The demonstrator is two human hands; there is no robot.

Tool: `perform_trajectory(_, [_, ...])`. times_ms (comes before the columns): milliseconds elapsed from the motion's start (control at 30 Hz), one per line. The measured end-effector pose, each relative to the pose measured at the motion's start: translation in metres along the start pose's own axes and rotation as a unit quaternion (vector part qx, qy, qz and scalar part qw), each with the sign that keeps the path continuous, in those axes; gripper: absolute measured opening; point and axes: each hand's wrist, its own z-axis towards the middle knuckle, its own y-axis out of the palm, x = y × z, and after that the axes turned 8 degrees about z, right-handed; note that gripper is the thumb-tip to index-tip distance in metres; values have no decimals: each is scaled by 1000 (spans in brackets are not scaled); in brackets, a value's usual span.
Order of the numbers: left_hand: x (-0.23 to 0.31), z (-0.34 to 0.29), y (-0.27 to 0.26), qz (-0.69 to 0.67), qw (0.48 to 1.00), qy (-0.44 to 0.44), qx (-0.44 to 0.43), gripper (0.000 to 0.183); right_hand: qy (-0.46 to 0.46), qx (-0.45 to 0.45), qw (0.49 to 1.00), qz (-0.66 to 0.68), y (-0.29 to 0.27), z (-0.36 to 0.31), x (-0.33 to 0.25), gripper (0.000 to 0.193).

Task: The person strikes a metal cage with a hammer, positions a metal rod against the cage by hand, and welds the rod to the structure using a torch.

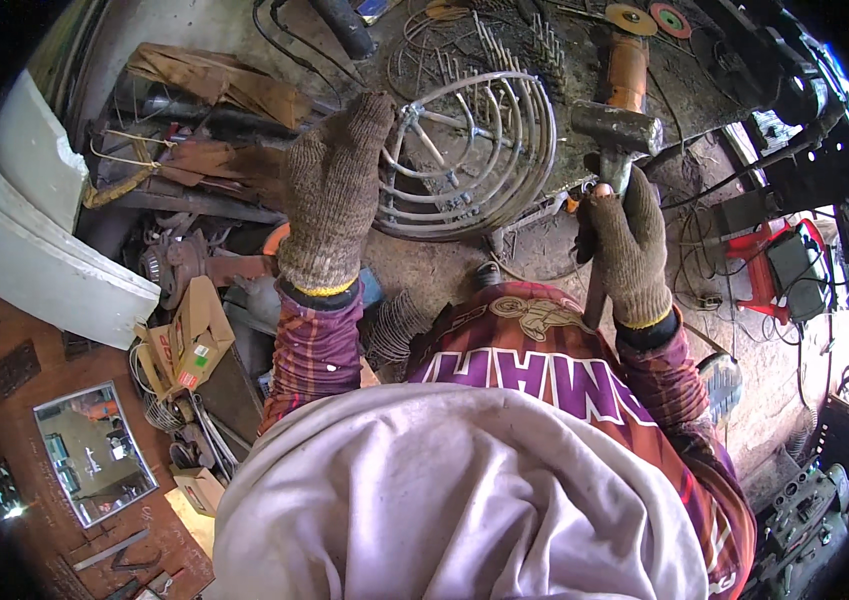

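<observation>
A round wire fan guard (484,160) of concentric metal rings lies tilted on the dirty workbench (444,265). My left hand (332,190), in a brown knit glove, rests on the guard's left rim and holds it there. My right hand (629,245), gloved the same way, is closed around the shaft of a hammer (616,130). The hammer's steel head sits just right of the guard's rim, above my fist. Whether the head touches the wire cannot be made out.
More wire guards and rod pieces (484,45) lie behind the fan guard, with an orange-bodied power tool (628,70) and grinding discs (649,18). Scrap metal and cardboard boxes (189,345) crowd the left. A red machine (779,265) with cables stands at the right.
</observation>
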Motion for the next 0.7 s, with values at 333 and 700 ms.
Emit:
perform_trajectory(333, [22, 13, -5, -166, 968, -185, -43, 28, 32, 3, 999, 17, -1, 7, 1, 31])
perform_trajectory(700, [47, 23, -27, 33, 974, 226, -2, 21, 82, 84, 988, 103, -33, 55, 17, 54])
